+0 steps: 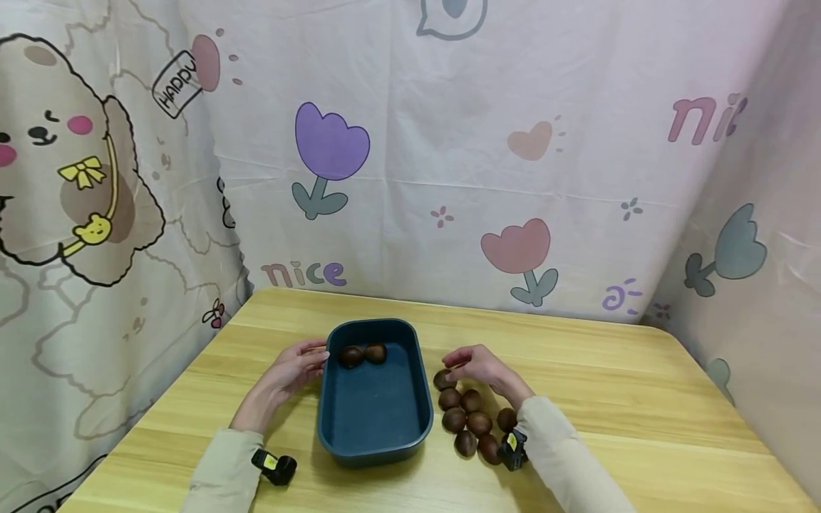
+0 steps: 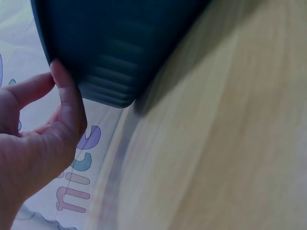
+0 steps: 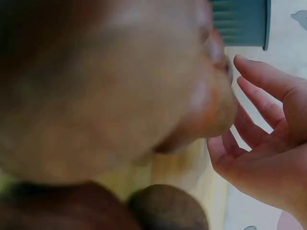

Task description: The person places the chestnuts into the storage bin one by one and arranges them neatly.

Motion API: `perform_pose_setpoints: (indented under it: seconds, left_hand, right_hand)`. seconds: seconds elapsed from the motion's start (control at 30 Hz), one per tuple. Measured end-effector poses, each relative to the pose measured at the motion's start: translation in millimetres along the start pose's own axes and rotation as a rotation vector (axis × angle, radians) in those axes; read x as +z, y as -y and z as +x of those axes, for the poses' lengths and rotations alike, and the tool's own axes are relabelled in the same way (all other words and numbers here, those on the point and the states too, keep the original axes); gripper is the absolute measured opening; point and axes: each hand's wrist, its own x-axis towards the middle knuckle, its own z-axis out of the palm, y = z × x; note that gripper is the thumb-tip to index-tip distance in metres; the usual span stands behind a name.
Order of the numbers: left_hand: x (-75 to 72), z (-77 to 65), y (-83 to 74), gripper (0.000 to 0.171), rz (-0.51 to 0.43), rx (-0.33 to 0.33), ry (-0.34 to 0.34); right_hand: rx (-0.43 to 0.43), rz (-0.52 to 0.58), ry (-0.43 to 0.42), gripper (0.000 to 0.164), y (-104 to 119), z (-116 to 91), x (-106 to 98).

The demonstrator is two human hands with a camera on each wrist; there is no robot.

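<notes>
A dark blue rectangular box (image 1: 377, 420) stands on the table, with two brown chestnuts (image 1: 350, 356) at its far end. My left hand (image 1: 291, 370) touches the box's left side near the far corner. In the left wrist view, fingertips (image 2: 58, 72) of that hand meet the rim. To the right of the box lies a group of several chestnuts (image 1: 479, 423). My right hand (image 1: 481, 367) hovers over the farthest chestnut (image 1: 444, 380), fingers spread and slightly bent. Seen from the right wrist, its thumb and fingers (image 3: 261, 76) are apart, beside blurred chestnuts (image 3: 168, 206).
The wooden table (image 1: 577, 370) is bordered by a printed cloth (image 1: 436, 142) at the back and both sides. Black wrist cameras (image 1: 274, 467) sit at both sleeves; the right one is close to the nearest chestnuts.
</notes>
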Motion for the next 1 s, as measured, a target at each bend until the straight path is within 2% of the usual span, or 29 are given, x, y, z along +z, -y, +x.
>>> perform_pose_setpoints:
  seconds: [0.2,0.63,0.8,0.9,1.0]
  left_hand:
    - [0.2,0.1,-0.8,0.048,-0.007,0.005,0.024]
    - [-0.3,-0.4,-0.4,0.047,-0.007,0.014,0.024]
    - [-3.5,-1.2,2.3,0.042,-0.033,0.068,0.079]
    - [-4.2,-2.5,2.4,0.041,-0.042,0.089,0.105]
    - [-3.1,-2.2,2.0,0.044,-0.030,0.068,0.084]
  right_hand:
    - [0.001,0.022,0.009,0.033,-11,1,1]
    - [-0.026,-0.100,0.002,0.029,-14,5,3]
    - [-0.034,-0.132,0.001,0.028,-12,5,2]
    - [-0.018,-0.112,-0.006,0.028,-10,5,2]
    - [0.008,-0.069,-0.018,0.026,-7,5,2]
